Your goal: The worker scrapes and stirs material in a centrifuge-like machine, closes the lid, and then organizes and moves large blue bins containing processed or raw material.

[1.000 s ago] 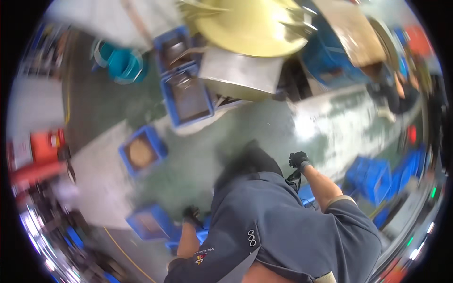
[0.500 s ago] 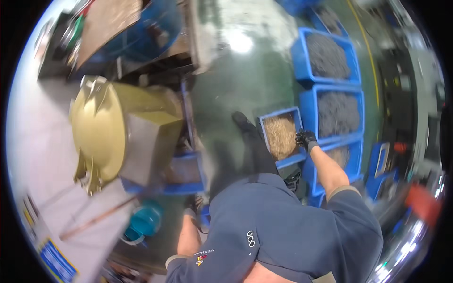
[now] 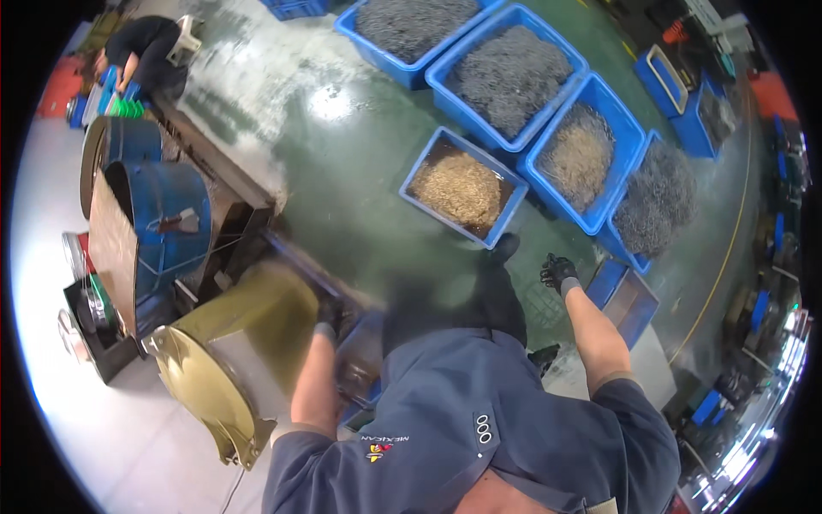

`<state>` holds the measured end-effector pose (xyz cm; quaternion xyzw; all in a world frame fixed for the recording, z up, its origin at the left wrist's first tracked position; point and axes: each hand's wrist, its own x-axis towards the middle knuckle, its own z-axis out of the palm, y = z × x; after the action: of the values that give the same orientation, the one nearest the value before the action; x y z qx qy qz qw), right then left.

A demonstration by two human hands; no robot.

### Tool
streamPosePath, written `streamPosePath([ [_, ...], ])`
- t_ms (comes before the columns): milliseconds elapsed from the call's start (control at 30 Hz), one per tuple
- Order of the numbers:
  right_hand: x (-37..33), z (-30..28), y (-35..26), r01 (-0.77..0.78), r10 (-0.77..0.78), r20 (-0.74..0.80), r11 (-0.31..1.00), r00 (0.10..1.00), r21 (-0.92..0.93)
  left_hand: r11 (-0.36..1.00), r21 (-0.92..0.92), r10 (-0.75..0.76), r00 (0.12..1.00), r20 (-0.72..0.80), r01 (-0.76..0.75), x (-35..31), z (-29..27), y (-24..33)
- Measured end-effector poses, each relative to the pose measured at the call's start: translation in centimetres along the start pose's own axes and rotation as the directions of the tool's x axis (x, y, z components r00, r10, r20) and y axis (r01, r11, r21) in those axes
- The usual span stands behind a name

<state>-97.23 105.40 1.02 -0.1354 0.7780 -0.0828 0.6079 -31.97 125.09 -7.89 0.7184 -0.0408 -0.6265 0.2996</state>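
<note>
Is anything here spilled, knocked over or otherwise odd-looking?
Nothing looks spilled or knocked over. The blue bins sit upright with their loose metal pieces inside. The green floor shines and looks worn pale in patches, which may be wet. The gloved right hand hangs free; the left hand is blurred by the olive drum.

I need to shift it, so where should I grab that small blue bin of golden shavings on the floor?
Grip the small blue bin by the rims of its two short ends, coming from the near side: it lies flat, open-topped and heaped, and larger blue bins crowd its far side. The right hand is nearest.
</note>
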Motion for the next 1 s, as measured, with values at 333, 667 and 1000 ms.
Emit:
streamPosePath([
  [333, 18.7, -5.5, 1.9, 0.054, -0.052, -0.038, 0.998, 0.998, 0.032, 0.961, -0.019, -0.258, 0.920, 0.293, 0.276, 17.8, 24.0, -0.6],
  [667, 43.9, 3.3, 4.9, 0.218, -0.213, -0.070, 0.973, 0.975, 0.074, 0.959, 0.201, -0.214, 0.976, 0.043, 0.202, 41.8, 36.7, -9.1],
  [1000, 52.7, 8.2, 10.6, 0.049, 0.130, -0.412, 0.917, 0.902, 0.396, 0.818, 0.569, 0.059, 0.969, -0.240, 0.091, 43.5, 41.0, -7.4],
])
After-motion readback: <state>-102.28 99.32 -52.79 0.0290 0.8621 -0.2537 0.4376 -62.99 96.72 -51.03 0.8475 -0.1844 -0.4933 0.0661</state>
